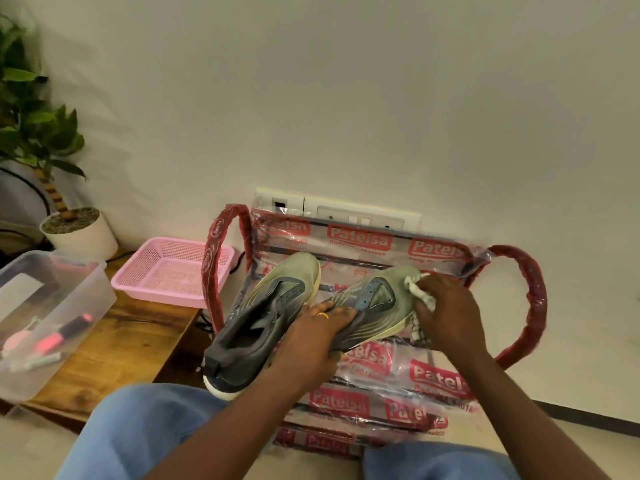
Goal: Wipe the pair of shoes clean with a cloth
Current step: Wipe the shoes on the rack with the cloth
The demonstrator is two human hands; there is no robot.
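left hand [311, 341]: fingers curled over the midsection of the near shoe [377, 297], gripping it. right hand [450, 317]: closed around a white cloth [420, 289], pressing it against the toe of that shoe. second shoe [270, 313]: lies just beside the first, to its left, sole down. both shoes sit on a plastic-wrapped red frame [433, 375] printed "patelsa", against the wall. wooden table [121, 348] at left carries a pink basket [166, 271], a clear container [45, 306] and a potted plant [79, 233].
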